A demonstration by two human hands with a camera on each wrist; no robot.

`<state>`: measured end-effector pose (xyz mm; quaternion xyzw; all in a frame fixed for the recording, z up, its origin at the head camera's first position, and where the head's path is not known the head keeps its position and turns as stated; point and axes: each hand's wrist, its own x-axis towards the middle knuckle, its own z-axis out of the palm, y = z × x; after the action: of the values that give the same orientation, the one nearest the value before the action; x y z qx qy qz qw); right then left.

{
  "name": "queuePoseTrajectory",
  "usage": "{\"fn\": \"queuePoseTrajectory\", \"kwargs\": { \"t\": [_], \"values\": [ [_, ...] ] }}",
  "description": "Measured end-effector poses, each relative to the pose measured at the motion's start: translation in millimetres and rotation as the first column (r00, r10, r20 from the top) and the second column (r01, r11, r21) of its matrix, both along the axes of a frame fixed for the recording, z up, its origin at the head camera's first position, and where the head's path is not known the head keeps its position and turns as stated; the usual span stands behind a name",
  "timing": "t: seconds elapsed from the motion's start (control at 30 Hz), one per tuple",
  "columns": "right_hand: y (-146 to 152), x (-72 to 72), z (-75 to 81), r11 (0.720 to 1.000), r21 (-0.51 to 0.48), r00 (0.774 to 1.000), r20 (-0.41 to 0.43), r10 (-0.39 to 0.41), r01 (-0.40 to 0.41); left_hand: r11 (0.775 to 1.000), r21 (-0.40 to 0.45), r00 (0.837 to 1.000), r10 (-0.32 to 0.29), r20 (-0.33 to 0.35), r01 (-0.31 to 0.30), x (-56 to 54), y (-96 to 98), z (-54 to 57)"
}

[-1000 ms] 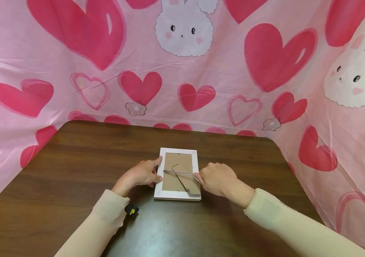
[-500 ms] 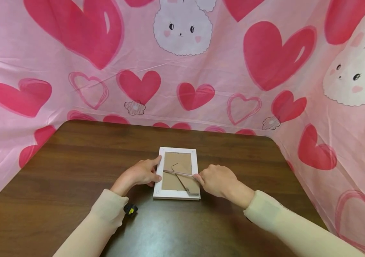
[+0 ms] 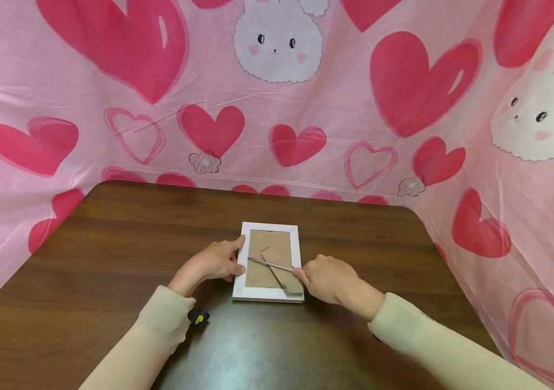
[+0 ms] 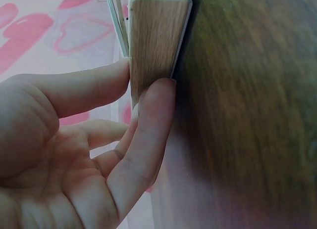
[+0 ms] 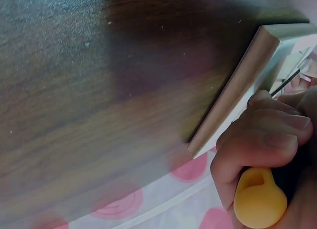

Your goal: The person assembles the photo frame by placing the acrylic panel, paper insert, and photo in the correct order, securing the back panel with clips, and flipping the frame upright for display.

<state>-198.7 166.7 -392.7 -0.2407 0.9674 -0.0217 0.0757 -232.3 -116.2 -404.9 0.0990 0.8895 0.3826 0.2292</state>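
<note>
A white picture frame [image 3: 267,294] lies face down on the brown table, its tan backing board [image 3: 281,238] upward. A brown stand flap [image 3: 284,273] slants over the backing's lower right. My left hand [image 3: 213,262] grips the frame's left side; in the left wrist view the thumb is at the upper edge and a finger lies along the wood-grained side [image 4: 154,41]. My right hand [image 3: 332,277] grips a screwdriver [image 3: 272,264], whose yellow-ended handle [image 5: 260,199] shows in the right wrist view. Its metal shaft crosses over the flap, the tip at the backing's left edge.
A small black item with a yellow patch [image 3: 199,317] is beside my left sleeve. The brown table [image 3: 160,216] extends around the frame. Pink cloth [image 3: 301,103] printed with hearts and rabbits hangs behind and along both sides.
My right hand has shifted slightly toward me, so the screwdriver's shaft slants a little more. The tip stays at the backing's left edge, and my left hand keeps its hold.
</note>
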Motion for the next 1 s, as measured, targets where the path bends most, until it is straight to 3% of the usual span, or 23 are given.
{"fn": "queuePoseTrajectory", "kwargs": {
  "t": [0.5, 0.73, 1.0],
  "values": [
    [2.2, 1.0, -11.8, 0.999, -0.04, 1.0, 0.016, 0.017, -0.017, 1.0, 0.002, 1.0, -0.003, -0.015, 0.003, -1.7, 1.4, -0.4],
    [2.6, 3.9, -18.2, 0.998, -0.054, 0.999, 0.028, -0.021, 0.023, 1.0, 0.029, 0.999, -0.012, -0.031, 0.013, -1.1, 2.1, -1.8],
    [-1.7, 3.7, -10.5, 1.0, 0.003, 1.0, 0.003, -0.03, 0.03, 1.0, 0.022, 0.999, -0.012, -0.031, 0.013, -1.0, 0.2, -3.0]
  ]
}}
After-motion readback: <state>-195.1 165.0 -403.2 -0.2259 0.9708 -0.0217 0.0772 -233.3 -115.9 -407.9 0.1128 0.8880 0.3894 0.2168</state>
